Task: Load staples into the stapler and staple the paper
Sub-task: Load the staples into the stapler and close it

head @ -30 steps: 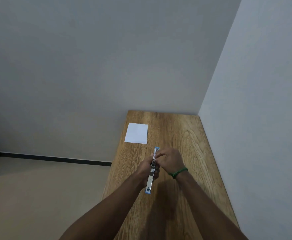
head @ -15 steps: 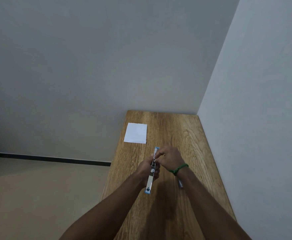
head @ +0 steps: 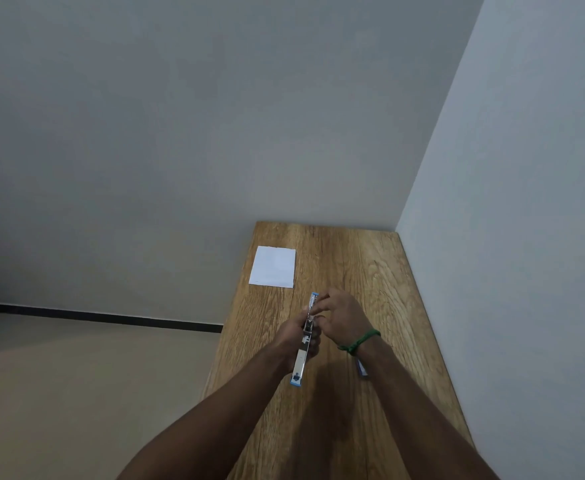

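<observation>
Between the earlier frames and the present one, the right hand (head: 339,315) has opened slightly, its fingers (head: 320,304) now spread above the far half of the stapler (head: 304,341), and a small blue-and-white object (head: 361,368), possibly a staple box, has come into view on the table just behind the right wrist. Thumb and fingertips of this hand appear pinched at the magazine, though whether a strip of staples lies between them is too small to tell. A green band (head: 358,342) circles the wrist. The left hand (head: 292,337) is wrapped around the middle of the stapler, holding it swung open lengthwise above the wooden table (head: 370,278), metal channel upward, blue tips at both ends. White paper (head: 273,267) lies flat near the table's far left edge, well apart from both hands and untouched. As a judgement, loading is under way but not finished: the stapler has yet to be shut, and the paper has yet to be stapled.
</observation>
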